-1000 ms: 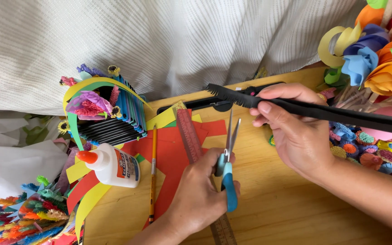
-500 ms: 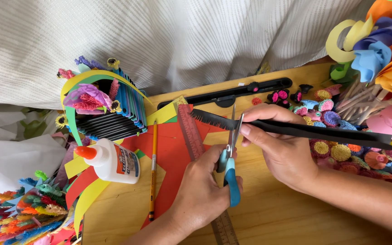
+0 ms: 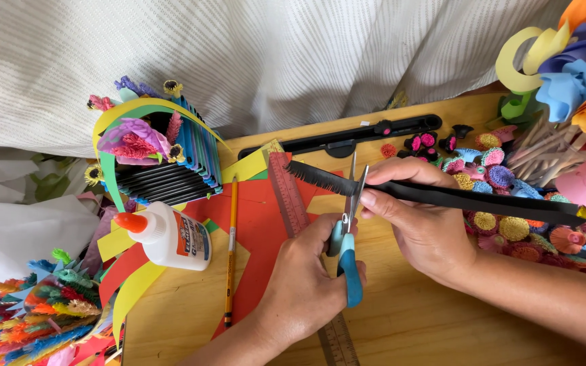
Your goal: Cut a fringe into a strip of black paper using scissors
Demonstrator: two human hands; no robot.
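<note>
Nearest, the left hand (image 3: 306,285) is closed through the blue handles of the scissors (image 3: 346,234), blades pointing away and open around a black paper strip (image 3: 442,196). The right hand (image 3: 422,217) pinches that strip just beside the blades, holding it level above the wooden tabletop (image 3: 428,318). Left of them lie a pencil (image 3: 230,251) and glue bottle (image 3: 167,236) on red paper (image 3: 259,230). Farther off, small paper flowers (image 3: 503,203) crowd the right.

The left hand (image 3: 306,285) hides the scissors' (image 3: 347,251) handle loops and part of the ruler (image 3: 291,196). The black paper strip (image 3: 469,198) runs off behind the paper flowers (image 3: 578,74), which the picture's right edge cuts off.
</note>
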